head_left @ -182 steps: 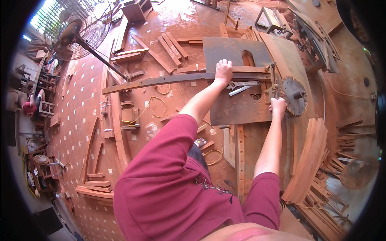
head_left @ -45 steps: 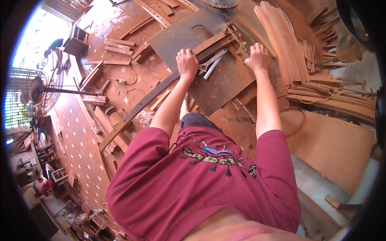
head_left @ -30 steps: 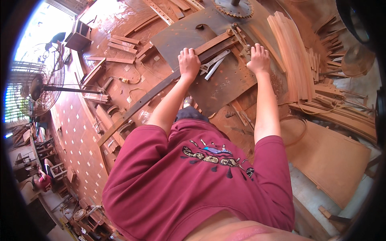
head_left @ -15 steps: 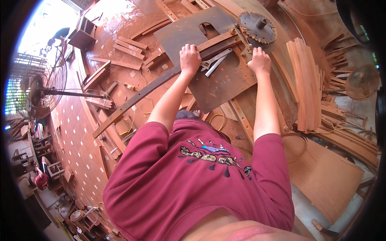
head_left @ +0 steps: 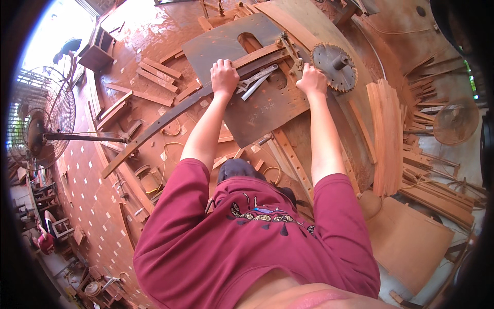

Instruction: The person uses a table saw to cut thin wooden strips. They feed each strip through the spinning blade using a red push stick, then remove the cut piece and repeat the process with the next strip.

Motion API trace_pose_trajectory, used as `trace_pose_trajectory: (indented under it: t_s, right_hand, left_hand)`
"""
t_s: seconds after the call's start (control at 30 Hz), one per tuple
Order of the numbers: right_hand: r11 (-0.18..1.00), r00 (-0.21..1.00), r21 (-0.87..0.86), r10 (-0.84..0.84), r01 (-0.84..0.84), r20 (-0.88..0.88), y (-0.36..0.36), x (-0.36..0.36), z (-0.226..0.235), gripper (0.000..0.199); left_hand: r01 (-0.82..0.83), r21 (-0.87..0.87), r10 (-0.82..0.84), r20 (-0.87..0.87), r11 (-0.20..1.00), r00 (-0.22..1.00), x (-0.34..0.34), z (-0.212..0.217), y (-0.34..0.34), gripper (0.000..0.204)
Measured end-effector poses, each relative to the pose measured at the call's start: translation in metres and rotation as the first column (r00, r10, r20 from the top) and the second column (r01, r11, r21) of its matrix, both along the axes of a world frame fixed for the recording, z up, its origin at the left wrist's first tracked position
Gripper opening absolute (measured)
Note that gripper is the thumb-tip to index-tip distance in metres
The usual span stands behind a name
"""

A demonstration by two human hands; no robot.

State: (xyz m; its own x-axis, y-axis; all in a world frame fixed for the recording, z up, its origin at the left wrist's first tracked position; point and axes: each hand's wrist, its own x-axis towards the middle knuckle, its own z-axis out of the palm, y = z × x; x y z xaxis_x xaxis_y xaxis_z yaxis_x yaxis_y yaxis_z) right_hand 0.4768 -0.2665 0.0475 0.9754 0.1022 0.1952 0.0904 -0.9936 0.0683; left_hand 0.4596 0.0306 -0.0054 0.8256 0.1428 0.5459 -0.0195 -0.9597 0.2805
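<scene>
Pressing, left hand (head_left: pixel 224 77): palm down on long curved wooden strip (head_left: pixel 170 116)
right hand (head_left: pixel 310 80): closed gripping bench (head_left: pixel 267 110) edge beside circular saw blade (head_left: pixel 334 67)
wrenches (head_left: pixel 256 81): between hands

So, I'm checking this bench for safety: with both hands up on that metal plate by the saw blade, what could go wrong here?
1. The right hand rests right beside the bare toothed saw blade; no guard is visible, so a slip could bring the fingers onto the teeth.
2. The left hand presses on a long curved wooden strip that overhangs the metal plate; it might swing or tip.
3. Loose wrenches lie between the hands and could get knocked toward the blade.
</scene>
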Motion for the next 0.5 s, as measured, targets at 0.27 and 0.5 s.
trace_pose_trajectory:
  t_s: [0.27, 0.5]
  right_hand:
    - [0.979, 0.970, 0.127, -0.131, 0.159, -0.204, 0.008, -0.001, 0.015, 0.038]
    - [0.798, 0.891, 0.488, -0.127, 0.353, -0.436, -0.019, -0.008, 0.009, 0.050]
  left_hand:
    - [-0.008, -0.005, 0.008, 0.004, 1.000, 1.000, 0.000, -0.010, 0.005, 0.014]
    - [-0.018, 0.017, 0.018, -0.015, 1.000, 1.000, -0.008, -0.012, 0.000, 0.016]
